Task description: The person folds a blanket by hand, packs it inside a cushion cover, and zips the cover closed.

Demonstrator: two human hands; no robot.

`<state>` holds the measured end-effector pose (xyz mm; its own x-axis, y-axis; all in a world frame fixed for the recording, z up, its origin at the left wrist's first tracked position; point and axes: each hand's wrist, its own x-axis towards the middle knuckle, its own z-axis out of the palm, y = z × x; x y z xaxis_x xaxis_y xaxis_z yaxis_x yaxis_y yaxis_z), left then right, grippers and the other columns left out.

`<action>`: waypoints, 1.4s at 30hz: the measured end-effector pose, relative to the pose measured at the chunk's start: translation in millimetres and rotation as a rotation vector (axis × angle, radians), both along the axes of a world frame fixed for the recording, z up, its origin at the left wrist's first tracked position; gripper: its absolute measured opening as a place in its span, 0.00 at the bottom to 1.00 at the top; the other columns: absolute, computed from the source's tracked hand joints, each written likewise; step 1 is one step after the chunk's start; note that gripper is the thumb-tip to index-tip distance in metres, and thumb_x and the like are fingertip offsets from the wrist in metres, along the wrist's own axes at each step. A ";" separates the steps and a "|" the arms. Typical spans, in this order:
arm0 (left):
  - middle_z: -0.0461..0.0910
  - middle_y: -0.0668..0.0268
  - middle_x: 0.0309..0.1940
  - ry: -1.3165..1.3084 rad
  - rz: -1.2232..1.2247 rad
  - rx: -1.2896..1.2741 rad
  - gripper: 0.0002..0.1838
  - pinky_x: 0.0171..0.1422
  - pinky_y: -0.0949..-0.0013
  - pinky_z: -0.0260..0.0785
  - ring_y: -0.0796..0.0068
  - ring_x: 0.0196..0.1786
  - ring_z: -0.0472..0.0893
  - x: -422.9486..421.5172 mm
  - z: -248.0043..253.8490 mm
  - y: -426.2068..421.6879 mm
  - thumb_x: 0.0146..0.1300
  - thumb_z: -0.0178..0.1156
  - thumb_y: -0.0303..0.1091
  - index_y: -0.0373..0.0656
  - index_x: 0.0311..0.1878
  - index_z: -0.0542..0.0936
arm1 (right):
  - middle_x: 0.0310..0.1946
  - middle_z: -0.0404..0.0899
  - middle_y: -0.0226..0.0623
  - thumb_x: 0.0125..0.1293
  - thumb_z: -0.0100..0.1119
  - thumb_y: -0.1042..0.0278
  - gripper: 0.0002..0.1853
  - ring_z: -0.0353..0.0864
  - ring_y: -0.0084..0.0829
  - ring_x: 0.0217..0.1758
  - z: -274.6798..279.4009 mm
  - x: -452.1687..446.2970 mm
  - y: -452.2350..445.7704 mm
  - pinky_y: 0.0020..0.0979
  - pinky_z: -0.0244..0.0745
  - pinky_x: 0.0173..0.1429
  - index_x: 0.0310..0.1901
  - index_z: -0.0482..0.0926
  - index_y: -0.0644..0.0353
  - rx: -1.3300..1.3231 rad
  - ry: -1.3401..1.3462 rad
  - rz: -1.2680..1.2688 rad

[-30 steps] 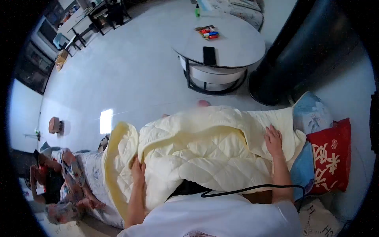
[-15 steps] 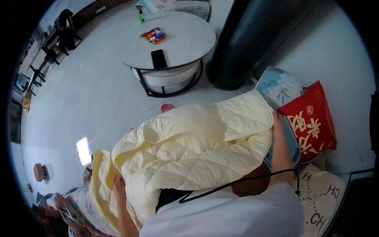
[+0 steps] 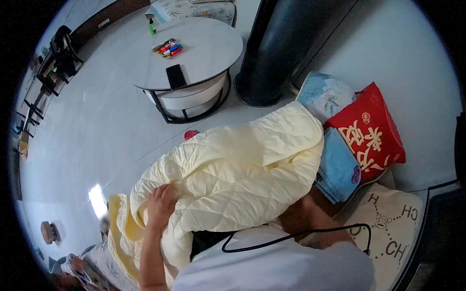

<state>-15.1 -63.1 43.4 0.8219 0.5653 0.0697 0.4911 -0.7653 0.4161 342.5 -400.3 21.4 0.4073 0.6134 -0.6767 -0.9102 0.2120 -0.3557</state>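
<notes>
A cream quilted blanket [image 3: 238, 184] lies bunched across the lap, its right part folded over in a thick rounded roll. My left hand [image 3: 161, 202] rests on top of the blanket's left part, palm down with the fingers lying on the fabric. My right hand [image 3: 300, 209] is low beside the blanket's lower right edge, in shadow; its fingers are hidden. A black cable [image 3: 291, 236] crosses the white shirt and right forearm.
Beyond the blanket stands a round table [image 3: 208, 48] with a phone [image 3: 175, 76], markers [image 3: 168, 49] and a green bottle [image 3: 152, 26]. A dark column [image 3: 272, 58] rises behind. A red cushion [image 3: 374, 133], folded blue cloth [image 3: 338, 167] and patterned beige cushion [image 3: 388, 220] lie right.
My right hand has left the blanket's right edge and moved down towards the body. My left hand has moved up onto the blanket. The blanket's right end is rolled inward, and the view has turned right.
</notes>
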 end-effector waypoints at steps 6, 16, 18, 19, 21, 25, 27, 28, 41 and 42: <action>0.73 0.62 0.53 0.142 -0.009 0.126 0.29 0.58 0.56 0.64 0.58 0.55 0.71 6.1 -45.5 -4.4 0.50 0.65 0.35 0.50 0.58 0.73 | 0.64 0.65 0.40 0.69 0.43 0.43 0.33 0.66 0.41 0.66 -26.1 -26.7 21.0 0.45 0.63 0.68 0.67 0.59 0.59 0.356 0.042 0.001; 0.77 0.64 0.39 0.128 -0.068 -0.029 0.12 0.46 0.58 0.70 0.60 0.41 0.80 7.9 -79.7 -5.7 0.58 0.55 0.30 0.48 0.46 0.78 | 0.60 0.68 0.49 0.63 0.48 0.54 0.28 0.68 0.49 0.63 173.1 44.0 26.3 0.51 0.62 0.67 0.61 0.67 0.63 0.107 -0.829 -0.508; 0.79 0.59 0.43 0.146 -0.143 -0.183 0.12 0.51 0.61 0.70 0.55 0.45 0.79 16.9 -37.7 -14.6 0.59 0.53 0.26 0.45 0.46 0.79 | 0.54 0.74 0.47 0.65 0.48 0.54 0.24 0.72 0.47 0.59 207.1 64.6 -16.8 0.50 0.66 0.64 0.55 0.72 0.63 0.243 -0.973 -0.517; 0.79 0.60 0.44 0.126 -0.232 -0.348 0.12 0.52 0.64 0.70 0.59 0.44 0.79 14.8 -23.1 -25.7 0.59 0.53 0.26 0.44 0.46 0.79 | 0.50 0.76 0.47 0.66 0.47 0.53 0.22 0.74 0.46 0.57 224.3 74.5 -38.0 0.50 0.67 0.63 0.51 0.74 0.63 0.319 -1.040 -0.520; 0.80 0.61 0.44 0.101 -0.385 -0.663 0.11 0.53 0.67 0.69 0.63 0.44 0.79 11.3 0.3 -46.4 0.59 0.54 0.26 0.42 0.46 0.79 | 0.55 0.73 0.50 0.68 0.42 0.52 0.25 0.72 0.46 0.60 285.5 -12.6 25.8 0.51 0.67 0.63 0.57 0.70 0.64 0.391 -1.345 -0.310; 0.80 0.62 0.44 0.051 -0.362 -0.958 0.12 0.54 0.67 0.69 0.65 0.45 0.79 3.2 -2.7 -54.8 0.59 0.54 0.27 0.41 0.46 0.79 | 0.56 0.72 0.51 0.69 0.43 0.54 0.23 0.71 0.43 0.62 284.3 8.0 79.2 0.48 0.66 0.65 0.57 0.71 0.64 0.609 -1.509 -0.024; 0.80 0.62 0.44 0.022 -0.283 -1.028 0.12 0.54 0.67 0.68 0.66 0.45 0.78 -5.2 -6.0 -55.0 0.59 0.54 0.27 0.41 0.46 0.79 | 0.60 0.68 0.50 0.70 0.45 0.58 0.24 0.66 0.44 0.66 237.9 39.9 156.4 0.42 0.58 0.70 0.61 0.67 0.64 -0.407 -1.970 -0.439; 0.80 0.62 0.44 0.005 -0.231 -1.058 0.12 0.54 0.67 0.68 0.66 0.45 0.78 -9.4 -7.4 -53.1 0.59 0.54 0.27 0.41 0.46 0.79 | 0.62 0.66 0.52 0.69 0.47 0.59 0.25 0.64 0.46 0.67 228.4 42.6 197.2 0.41 0.56 0.70 0.63 0.65 0.65 -0.632 -1.952 -0.494; 0.78 0.61 0.42 -0.433 0.720 -0.741 0.20 0.57 0.67 0.65 0.71 0.49 0.74 -137.7 76.9 -107.8 0.58 0.60 0.34 0.35 0.52 0.74 | 0.63 0.67 0.50 0.59 0.61 0.54 0.33 0.66 0.50 0.65 -23.7 138.9 89.8 0.46 0.63 0.65 0.63 0.67 0.62 -1.393 -2.005 0.126; 0.78 0.58 0.42 -0.402 0.668 -0.548 0.23 0.58 0.66 0.65 0.69 0.50 0.74 -137.6 82.4 -112.9 0.58 0.61 0.35 0.34 0.54 0.72 | 0.65 0.64 0.49 0.58 0.63 0.51 0.37 0.64 0.51 0.66 -24.9 137.6 82.6 0.47 0.62 0.66 0.65 0.64 0.62 -1.477 -1.740 0.026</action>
<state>-152.6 -176.0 125.8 0.2894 0.9474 -0.1369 0.4982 -0.0269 0.8667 480.1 -317.7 -3.5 0.9096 0.2024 0.3630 0.3452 -0.8543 -0.3887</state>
